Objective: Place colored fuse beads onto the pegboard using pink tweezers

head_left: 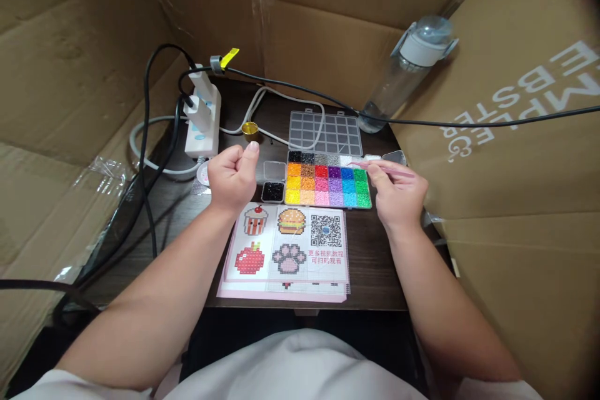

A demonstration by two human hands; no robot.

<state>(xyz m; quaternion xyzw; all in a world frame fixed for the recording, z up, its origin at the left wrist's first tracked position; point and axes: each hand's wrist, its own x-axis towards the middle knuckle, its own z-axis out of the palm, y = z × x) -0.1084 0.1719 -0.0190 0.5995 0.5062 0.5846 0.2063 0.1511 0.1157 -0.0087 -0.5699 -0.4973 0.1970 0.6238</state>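
My right hand point(398, 197) grips pink tweezers point(391, 169). Their tips reach over the white beads point(345, 161) in the back row of the bead box point(328, 205), a clear case sorted by colour into small compartments. My left hand point(233, 176) is closed in a fist, thumb on top, raised left of the box; the inside of the fist is hidden. A small clear dish of black beads point(272, 191) stands beside the box, its lid point(274, 170) open behind it. In front lies a pattern sheet point(323, 270) printed with pixel pictures, including a burger and a paw.
The box's clear lid point(325, 131) lies back behind it. A gold cup point(250, 131) stands near a white cable. At left is a power strip point(206, 131) with plugs. A water bottle point(398, 81) leans back right. A black cable point(304, 85) crosses above; cardboard walls point(309, 31) surround the table.
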